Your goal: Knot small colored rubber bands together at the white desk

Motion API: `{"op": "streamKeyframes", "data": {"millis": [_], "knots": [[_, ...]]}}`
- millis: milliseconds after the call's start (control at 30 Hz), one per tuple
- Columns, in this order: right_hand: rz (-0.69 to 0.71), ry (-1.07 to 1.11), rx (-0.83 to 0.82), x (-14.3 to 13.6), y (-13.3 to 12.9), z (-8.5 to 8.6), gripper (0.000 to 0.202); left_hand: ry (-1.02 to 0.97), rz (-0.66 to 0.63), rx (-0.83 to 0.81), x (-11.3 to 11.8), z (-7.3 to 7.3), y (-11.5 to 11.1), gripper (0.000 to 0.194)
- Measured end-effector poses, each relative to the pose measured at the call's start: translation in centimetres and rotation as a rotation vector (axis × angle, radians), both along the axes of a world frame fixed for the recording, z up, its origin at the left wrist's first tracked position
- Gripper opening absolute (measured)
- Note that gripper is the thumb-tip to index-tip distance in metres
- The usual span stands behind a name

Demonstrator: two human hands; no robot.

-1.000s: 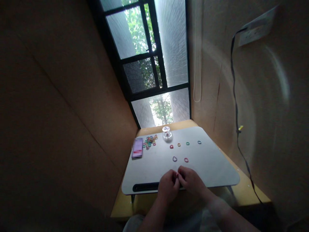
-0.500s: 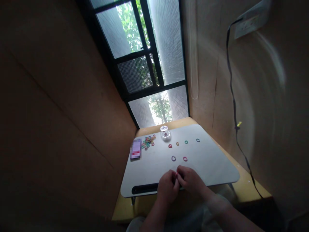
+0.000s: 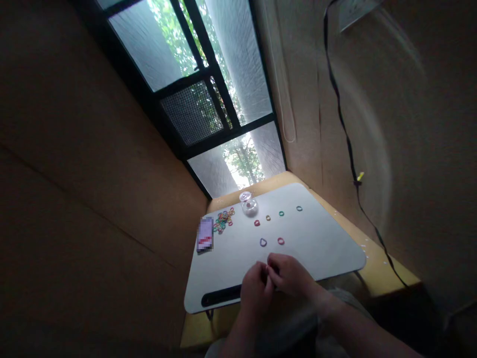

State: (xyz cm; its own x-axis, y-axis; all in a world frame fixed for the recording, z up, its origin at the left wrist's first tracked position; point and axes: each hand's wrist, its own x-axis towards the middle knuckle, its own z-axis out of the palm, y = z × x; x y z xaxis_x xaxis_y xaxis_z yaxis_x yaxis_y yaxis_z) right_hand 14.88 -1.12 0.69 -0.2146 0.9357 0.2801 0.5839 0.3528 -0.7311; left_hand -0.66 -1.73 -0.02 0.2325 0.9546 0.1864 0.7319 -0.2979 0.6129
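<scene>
My left hand [image 3: 257, 286] and my right hand [image 3: 288, 274] meet fingertip to fingertip over the front edge of the white lap table [image 3: 316, 248]. Both are closed in a pinch; whatever sits between the fingers is too small to make out. Just beyond them lie a purple band [image 3: 263, 242] and a pink band [image 3: 280, 241]. Farther back is a row with a red band [image 3: 257, 223], a yellowish band [image 3: 268, 218], a green band [image 3: 281, 213] and a teal band [image 3: 299, 209]. A pile of coloured bands [image 3: 223, 220] rests at the left.
A phone-like purple object [image 3: 204, 234] lies at the table's left edge. Behind the bands stands a clear round container [image 3: 250, 207] beside a clear lid [image 3: 245, 196]. A dark slot [image 3: 221, 296] runs along the front edge. A black cable [image 3: 345, 127] hangs on the right wall.
The camera view has tilted and shifted, so the window and table sit differently in the picture. My hands stay together in nearly the same pose; the bands on the table keep their arrangement.
</scene>
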Motion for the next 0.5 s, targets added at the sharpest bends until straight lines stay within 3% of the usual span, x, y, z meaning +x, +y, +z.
{"op": "streamKeyframes", "data": {"millis": [500], "knots": [[0.007, -0.003, 0.015, -0.09, 0.04, -0.12, 0.015, -0.147, -0.004, -0.002, -0.42, 0.34, 0.24, 0.018]]}}
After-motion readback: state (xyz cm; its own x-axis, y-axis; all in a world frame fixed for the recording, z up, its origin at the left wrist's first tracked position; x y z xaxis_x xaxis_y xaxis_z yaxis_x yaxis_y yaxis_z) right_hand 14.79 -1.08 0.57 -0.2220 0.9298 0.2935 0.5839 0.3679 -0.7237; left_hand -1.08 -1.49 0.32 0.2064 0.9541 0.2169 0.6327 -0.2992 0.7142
